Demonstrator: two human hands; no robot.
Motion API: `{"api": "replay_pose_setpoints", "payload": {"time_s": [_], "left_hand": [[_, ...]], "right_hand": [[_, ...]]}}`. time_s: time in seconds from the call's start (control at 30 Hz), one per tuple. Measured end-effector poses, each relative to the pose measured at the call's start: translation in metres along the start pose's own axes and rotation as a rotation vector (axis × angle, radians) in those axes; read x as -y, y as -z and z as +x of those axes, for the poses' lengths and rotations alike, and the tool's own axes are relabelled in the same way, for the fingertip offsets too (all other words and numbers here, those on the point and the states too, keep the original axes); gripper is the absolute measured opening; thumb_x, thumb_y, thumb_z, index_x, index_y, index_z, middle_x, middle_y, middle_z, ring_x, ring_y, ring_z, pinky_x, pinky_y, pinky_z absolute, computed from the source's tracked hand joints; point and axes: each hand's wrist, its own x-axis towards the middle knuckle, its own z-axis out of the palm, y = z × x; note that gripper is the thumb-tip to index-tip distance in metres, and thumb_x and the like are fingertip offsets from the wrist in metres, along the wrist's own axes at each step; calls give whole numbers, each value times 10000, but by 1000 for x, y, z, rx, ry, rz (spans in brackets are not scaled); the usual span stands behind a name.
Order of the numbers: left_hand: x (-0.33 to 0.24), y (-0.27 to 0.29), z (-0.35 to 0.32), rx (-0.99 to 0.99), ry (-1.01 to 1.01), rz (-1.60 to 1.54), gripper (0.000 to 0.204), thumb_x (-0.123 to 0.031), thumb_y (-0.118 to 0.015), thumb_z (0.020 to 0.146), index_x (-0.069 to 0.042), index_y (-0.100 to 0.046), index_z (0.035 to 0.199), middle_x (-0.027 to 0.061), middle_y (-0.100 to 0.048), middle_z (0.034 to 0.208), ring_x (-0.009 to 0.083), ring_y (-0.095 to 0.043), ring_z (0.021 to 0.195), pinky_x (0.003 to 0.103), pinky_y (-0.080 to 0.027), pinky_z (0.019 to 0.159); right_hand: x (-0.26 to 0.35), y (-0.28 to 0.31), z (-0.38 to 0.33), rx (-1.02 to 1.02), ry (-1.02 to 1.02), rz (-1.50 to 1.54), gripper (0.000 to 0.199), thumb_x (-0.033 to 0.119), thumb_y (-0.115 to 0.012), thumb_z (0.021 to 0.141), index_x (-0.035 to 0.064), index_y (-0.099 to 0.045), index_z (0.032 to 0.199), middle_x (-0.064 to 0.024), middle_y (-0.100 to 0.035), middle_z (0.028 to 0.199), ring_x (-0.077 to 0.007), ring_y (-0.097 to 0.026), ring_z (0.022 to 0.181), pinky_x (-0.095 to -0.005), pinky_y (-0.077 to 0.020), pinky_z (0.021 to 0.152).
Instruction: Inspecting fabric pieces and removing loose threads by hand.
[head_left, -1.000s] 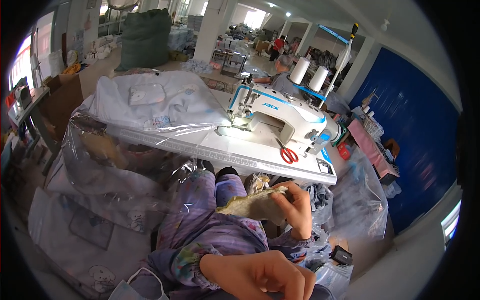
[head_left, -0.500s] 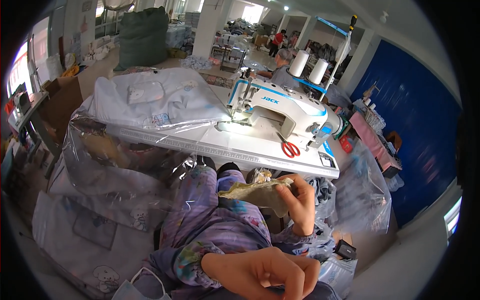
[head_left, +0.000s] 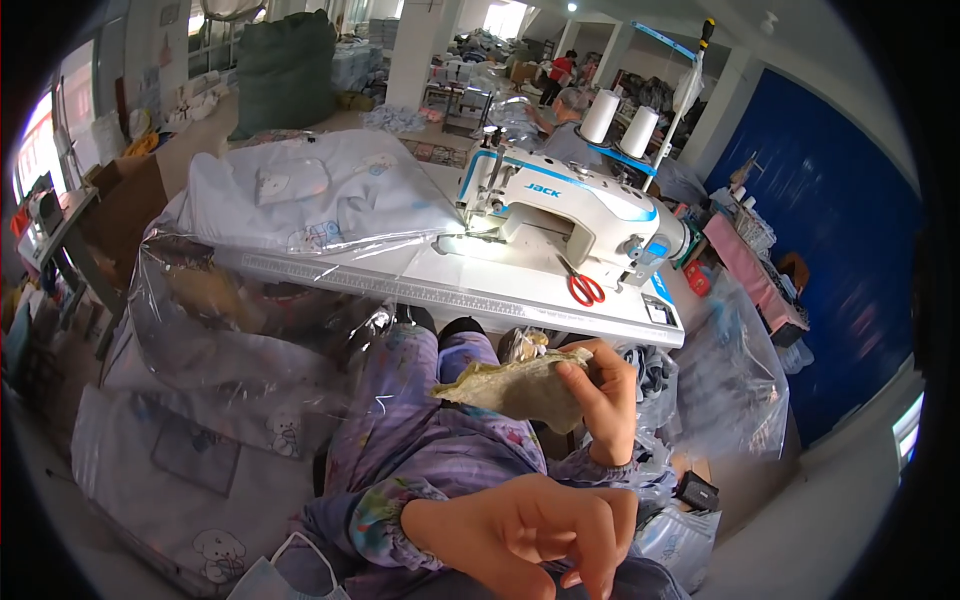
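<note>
Olive-beige ragged piece (head_left: 512, 389): I'm holding it pinched in my right hand (head_left: 603, 402), probably needing steadiness next; whether my left hand (head_left: 522, 530) is gripping, I can't tell.

We see a white-and-blue sewing machine (head_left: 545, 178) on a white tabletop (head_left: 500, 275), red-handled scissors (head_left: 586, 290) lying just beside it, two white thread cones (head_left: 600, 117) standing behind, and, farther back, a bulky green sack (head_left: 283, 80) near a pale pillar (head_left: 414, 60).

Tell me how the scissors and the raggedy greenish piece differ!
The scissors have bright red handles; the greenish piece is dull. The scissors lie on the white sewing table; the right hand holds the greenish piece. The scissors have looped handles; the greenish piece has uneven edges.
</note>
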Motion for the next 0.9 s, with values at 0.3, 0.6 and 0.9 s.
{"api": "replay_pose_setpoints", "payload": {"time_s": [0.3, 0.6, 0.9], "left_hand": [[-15, 4, -8, -220, -56, 113, 330, -405, -640, 938, -115, -612, 784, 29, -418, 976, 157, -411, 821, 251, -357, 702], [-77, 55, -37, -913, -494, 890, 168, -185, -579, 989, -23, -590, 945, 32, -529, 1040, 101, -470, 842, 261, -375, 697], [-63, 103, -63, -1165, -360, 1305, 81, -30, -651, 911, 17, -609, 860, 36, -575, 997, 68, -481, 700, 226, -373, 623]], "right_hand": [[6, -2, -2, -26, 25, -26, 158, 51, -687, 886, -19, -648, 1022, -1, -659, 834, -45, -576, 755, -204, -452, 674], [5, 9, 18, -25, 0, 163, 150, 35, -664, 896, -34, -635, 1026, -15, -667, 885, -59, -592, 803, -208, -461, 723], [7, 8, 21, -43, 18, 193, 127, 36, -657, 895, -23, -647, 1007, -28, -679, 881, -71, -613, 790, -221, -478, 707]]}}
